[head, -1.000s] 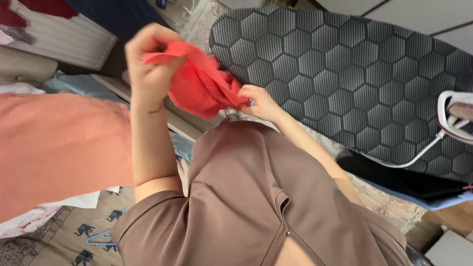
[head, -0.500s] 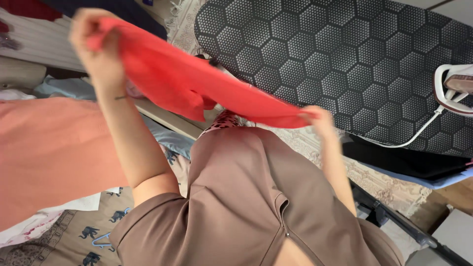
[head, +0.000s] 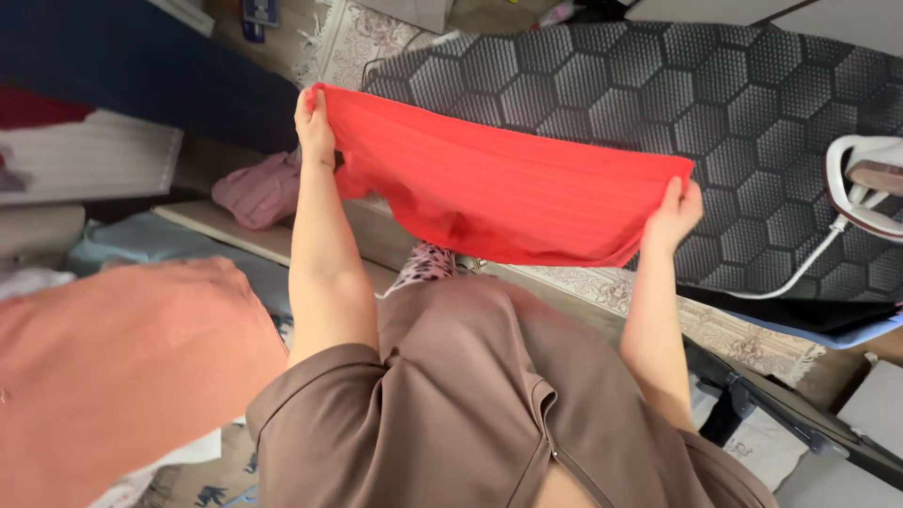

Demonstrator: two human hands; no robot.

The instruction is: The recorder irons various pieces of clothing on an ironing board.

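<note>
A red ribbed cloth (head: 508,193), a black ironing board (head: 752,103) with grey hexagons, a brown dress (head: 470,404).

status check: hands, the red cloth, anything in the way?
Left hand and right hand each grip a corner of the red cloth, stretched flat in the air. Ironing board behind, iron at its right end.

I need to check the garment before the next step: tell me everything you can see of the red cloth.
The red cloth is a thin, finely ribbed fabric, plain bright red, with no print visible. It is stretched out wide and nearly flat in the air, its lower edge sagging a little in folds. The left hand pinches its upper left corner and the right hand grips its right end. It hangs in front of the dark hexagon-patterned ironing board; whether it touches the board cannot be told.
</note>
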